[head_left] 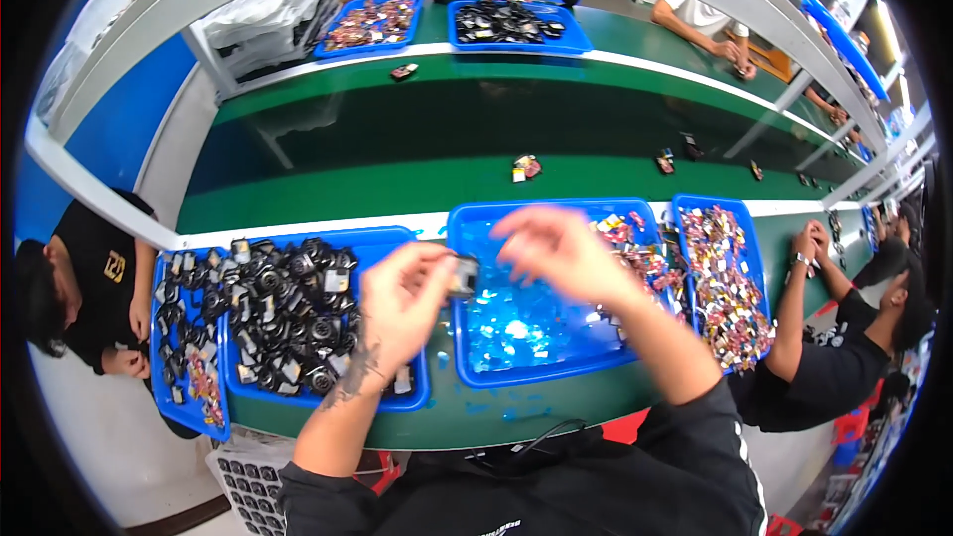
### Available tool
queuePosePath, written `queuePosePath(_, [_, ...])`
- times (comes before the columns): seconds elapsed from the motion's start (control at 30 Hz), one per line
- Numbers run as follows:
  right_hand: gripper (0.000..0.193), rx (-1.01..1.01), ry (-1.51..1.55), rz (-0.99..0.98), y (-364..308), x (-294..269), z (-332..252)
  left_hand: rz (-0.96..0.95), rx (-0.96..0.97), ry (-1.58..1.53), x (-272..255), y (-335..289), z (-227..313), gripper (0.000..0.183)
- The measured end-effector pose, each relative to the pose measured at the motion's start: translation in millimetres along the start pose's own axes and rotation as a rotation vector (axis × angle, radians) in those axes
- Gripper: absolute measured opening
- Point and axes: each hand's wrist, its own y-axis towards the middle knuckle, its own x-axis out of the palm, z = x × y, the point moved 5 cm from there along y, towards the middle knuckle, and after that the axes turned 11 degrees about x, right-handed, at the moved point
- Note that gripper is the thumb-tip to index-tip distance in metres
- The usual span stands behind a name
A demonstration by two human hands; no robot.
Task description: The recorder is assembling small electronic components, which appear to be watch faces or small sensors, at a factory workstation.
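Farthest to the left of both hands, I see a co-worker (94, 268) in a black top beside a blue side tray (194, 421) of black parts and a few bright ones. Nearer, just left of the left hand, sits a wider blue tray (377, 244) heaped with black units (288, 308), several showing pale square patches. From my end of the feed, the left hand (402, 298) has its thumb and fingertips pinching a small dark unit (464, 276) with a greyish face; that unit is between the two hands, above the left edge of the middle tray (496, 375). Clear bluish plastic pieces (516, 330) lie in that tray, nearer the wearer than the right hand (556, 253). I get the right hand blurred over the tray, fingers partly bent; I can't tell whether it holds anything. To its right, colourful little pieces (645, 258) lie at the right end of the same tray, and past them a further blue tray (710, 202) is heaped with small bright items (730, 288). Farther right I have another worker (844, 367) in black, hands together. Beyond both hands stretches a green belt (377, 184); a small yellow-and-red piece (526, 169) lies on it, ahead of the right hand.
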Motion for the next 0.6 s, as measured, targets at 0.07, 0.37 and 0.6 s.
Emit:
queuePosePath(0.07, [0.014, 0.044, 0.156, -0.009, -27.4, 24.1, 10.3, -0.109, -0.185, -0.305, 35.1, -4.1, -6.1, 0.017])
queuePosePath(0.37, [0.023, 0.266, -1.367, 0.694, -27.5, -151.8, 80.5, 0.028, -0.370, -0.753, 51.9, -12.8, -41.8, 0.022])
queuePosePath(0.6, [0.013, 0.127, -1.127, 0.564, -26.3, -152.3, 87.3, -0.039, -0.330, -0.635, 43.8, -15.7, -45.5, 0.020])
